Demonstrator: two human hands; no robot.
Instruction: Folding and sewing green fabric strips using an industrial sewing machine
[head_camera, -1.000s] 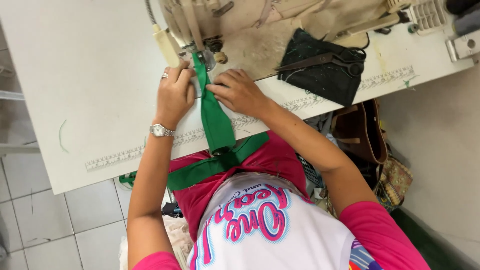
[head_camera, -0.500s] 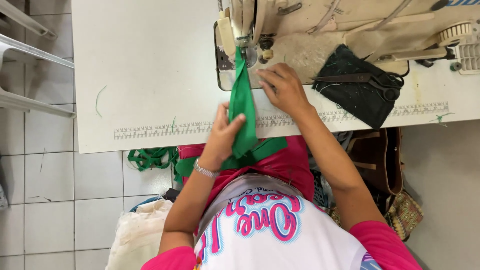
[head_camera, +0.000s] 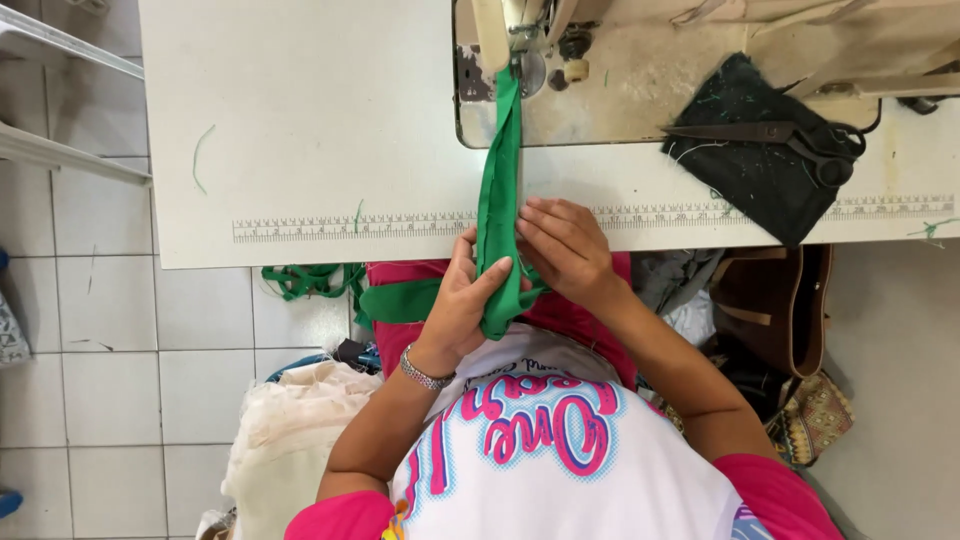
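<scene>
Both hands, left hand (head_camera: 462, 300) and right hand (head_camera: 562, 245), apparently pinch the green strip (head_camera: 500, 170).

Fabric strip held at the near edge of a sewing table

A sewing machine (head_camera: 560, 40) is set at the far side of the table (head_camera: 300, 130), and a fabric strip (head_camera: 500, 180) is run from under its needle down over the near edge, across the ruler strip (head_camera: 350, 222) fixed along that edge. The strip is gripped at the table edge between the left hand (head_camera: 465, 305) on its left and the right hand (head_camera: 565, 250) on its right, the two hands just beside each other. To the right of the machine bed a cloth piece (head_camera: 760, 170) is laid on the table, with scissors (head_camera: 770, 135) on top of it. Below the table edge, loose strips (head_camera: 305, 280) are hung to the left of the hands, a bag (head_camera: 775, 310) is placed to the right, and a bundle of cloth (head_camera: 290, 430) is lying on the floor at lower left.
</scene>
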